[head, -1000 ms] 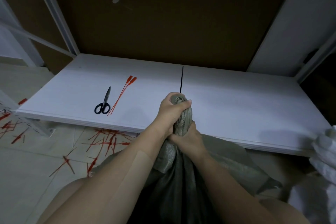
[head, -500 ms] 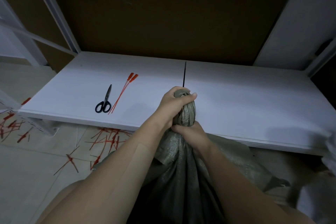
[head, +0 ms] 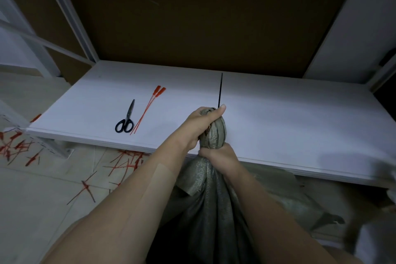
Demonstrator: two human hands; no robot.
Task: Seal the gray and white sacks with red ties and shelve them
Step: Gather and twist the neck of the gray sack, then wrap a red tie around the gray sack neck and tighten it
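Note:
A gray woven sack [head: 211,203] stands in front of me, its mouth gathered into a bunched neck [head: 216,135] at the front edge of the white shelf [head: 289,126]. My left hand [head: 200,127] is clenched around the top of that neck, thumb over the tip. Just below, my right hand [head: 218,156] squeezes the neck lower down. Two red ties [head: 147,109] lie side by side on the shelf to the left, apart from both hands. A white sack [head: 377,240] shows blurred at the lower right edge.
Black scissors [head: 126,120] lie beside the red ties on the shelf. Many cut red tie pieces [head: 124,163] litter the tiled floor at the left. A brown back panel [head: 203,17] and white frame posts [head: 70,17] bound the shelf.
The view has tilted and shifted slightly. Both hands keep the same grip on the sack neck, which has risen a little toward the shelf edge. The white sack at right has slid partly out of view.

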